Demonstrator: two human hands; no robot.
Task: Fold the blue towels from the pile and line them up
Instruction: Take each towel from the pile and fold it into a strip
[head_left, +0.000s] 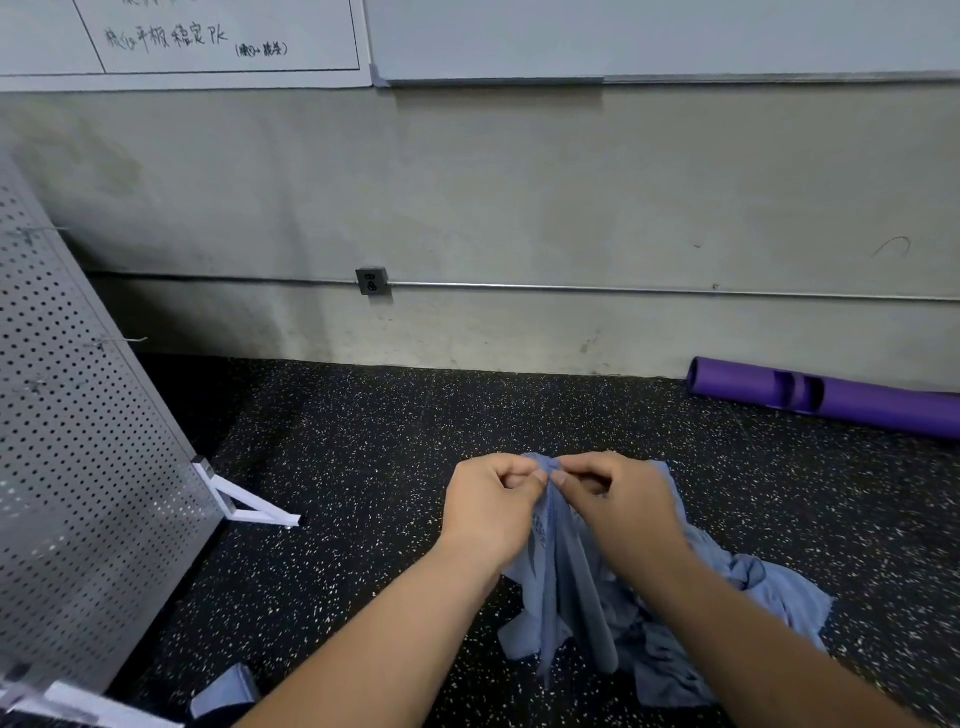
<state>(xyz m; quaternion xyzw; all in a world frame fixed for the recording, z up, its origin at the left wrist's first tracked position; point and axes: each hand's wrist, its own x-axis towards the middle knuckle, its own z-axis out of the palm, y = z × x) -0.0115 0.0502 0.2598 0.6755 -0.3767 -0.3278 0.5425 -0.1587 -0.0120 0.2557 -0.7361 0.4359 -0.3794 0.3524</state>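
Over the speckled floor (389, 441), my left hand (493, 499) and right hand (618, 493) each pinch the blue towel (566, 571) by its top edge, holding it above the pile (779, 587) so it hangs straight for folding.

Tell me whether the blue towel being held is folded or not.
Not folded. The left hand and right hand pinch the towel at its top, and it hangs bunched and creased.

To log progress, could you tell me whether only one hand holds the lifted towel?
No, the left hand and the right hand both pinch the top edge of the blue towel.
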